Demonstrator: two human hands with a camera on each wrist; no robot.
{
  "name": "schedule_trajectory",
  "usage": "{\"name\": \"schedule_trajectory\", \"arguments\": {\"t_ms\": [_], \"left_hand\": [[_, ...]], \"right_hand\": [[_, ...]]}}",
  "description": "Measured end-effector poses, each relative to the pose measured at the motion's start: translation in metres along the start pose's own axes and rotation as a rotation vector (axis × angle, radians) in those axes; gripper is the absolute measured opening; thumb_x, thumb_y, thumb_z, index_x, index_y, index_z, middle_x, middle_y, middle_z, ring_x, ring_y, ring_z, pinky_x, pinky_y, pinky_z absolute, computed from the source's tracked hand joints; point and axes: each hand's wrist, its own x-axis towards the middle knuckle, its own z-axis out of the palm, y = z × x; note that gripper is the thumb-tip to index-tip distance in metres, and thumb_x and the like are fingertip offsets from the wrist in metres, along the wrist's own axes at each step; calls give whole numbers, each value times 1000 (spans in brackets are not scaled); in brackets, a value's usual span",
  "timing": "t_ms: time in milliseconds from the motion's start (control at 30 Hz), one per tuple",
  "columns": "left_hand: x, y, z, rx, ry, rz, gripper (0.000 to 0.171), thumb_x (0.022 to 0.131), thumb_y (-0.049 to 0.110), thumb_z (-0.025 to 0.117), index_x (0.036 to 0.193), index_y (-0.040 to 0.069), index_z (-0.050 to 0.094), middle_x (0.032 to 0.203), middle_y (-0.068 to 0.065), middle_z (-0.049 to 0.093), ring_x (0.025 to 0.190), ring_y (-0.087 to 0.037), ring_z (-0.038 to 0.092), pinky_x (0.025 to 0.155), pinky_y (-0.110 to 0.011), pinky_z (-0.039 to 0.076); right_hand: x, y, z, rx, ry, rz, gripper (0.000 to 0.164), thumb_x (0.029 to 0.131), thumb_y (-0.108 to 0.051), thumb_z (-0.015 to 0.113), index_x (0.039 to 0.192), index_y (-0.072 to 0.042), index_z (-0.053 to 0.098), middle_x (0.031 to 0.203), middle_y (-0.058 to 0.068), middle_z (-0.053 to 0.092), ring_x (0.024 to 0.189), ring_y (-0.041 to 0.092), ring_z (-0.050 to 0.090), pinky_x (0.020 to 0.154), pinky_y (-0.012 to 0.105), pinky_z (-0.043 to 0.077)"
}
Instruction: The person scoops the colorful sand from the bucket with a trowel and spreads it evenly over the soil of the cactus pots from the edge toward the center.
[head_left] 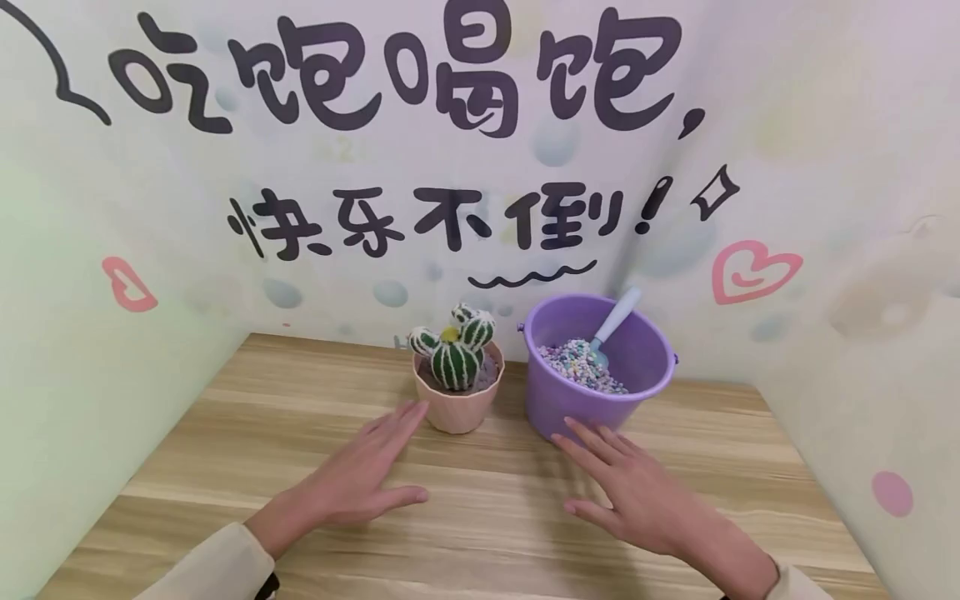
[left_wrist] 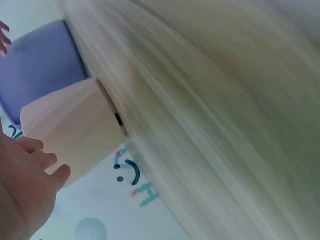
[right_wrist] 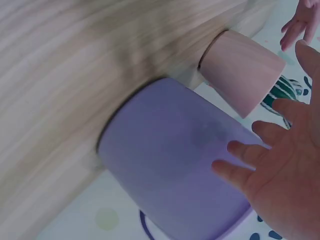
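Note:
In the head view a potted cactus (head_left: 457, 367) with white ribs and a yellow flower stands in a pink pot (head_left: 459, 412). My left hand (head_left: 356, 471) reaches toward it, fingers straight and thumb spread, fingertips at the pot's left side. To the right stands a purple bucket (head_left: 577, 408) holding small multicoloured pellets (head_left: 581, 365) and a light blue scoop (head_left: 617, 321) leaning on its rim. My right hand (head_left: 637, 492) is spread before the bucket, its fingertips overlapping the lower wall. The right wrist view shows that palm (right_wrist: 285, 185) facing the bucket, holding nothing.
The wood-grain tabletop (head_left: 480, 533) runs back to a printed wall sheet (head_left: 337, 167) with large black characters and pink hearts. Pale side walls (head_left: 885, 400) close in the table on both sides. The pot and bucket stand side by side near the back edge.

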Motion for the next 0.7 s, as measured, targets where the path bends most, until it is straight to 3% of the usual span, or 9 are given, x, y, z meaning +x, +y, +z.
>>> {"name": "schedule_trajectory", "arguments": {"t_ms": [167,467,567,700], "left_hand": [[6,7,-1,-176,11,-63,99,87,63,58,158,15,8,159,-11,23,142,-31,31,112,-55,30],[18,20,-2,-402,91,-57,91,90,40,66,158,25,6,157,0,29,137,-33,40,107,-60,34],[21,26,-3,-450,115,-57,87,91,39,64,158,26,9,155,1,35,136,-32,42,106,-63,34],[26,30,-4,-528,122,-47,82,93,32,63,157,26,11,151,1,41,138,-30,40,107,-64,31]], "right_hand": [[10,-2,-11,9,-10,-90,66,93,-54,57,149,-23,41,152,5,42,135,31,45,102,48,46],[27,1,-32,44,38,-200,58,90,-44,66,140,-18,54,142,0,54,122,19,58,89,39,55],[31,3,-39,112,56,-176,53,90,-41,68,137,-19,58,137,-1,59,114,16,63,86,37,56],[35,6,-49,215,45,-76,51,90,-38,68,138,-24,56,134,-3,60,107,16,64,83,39,55]]}}
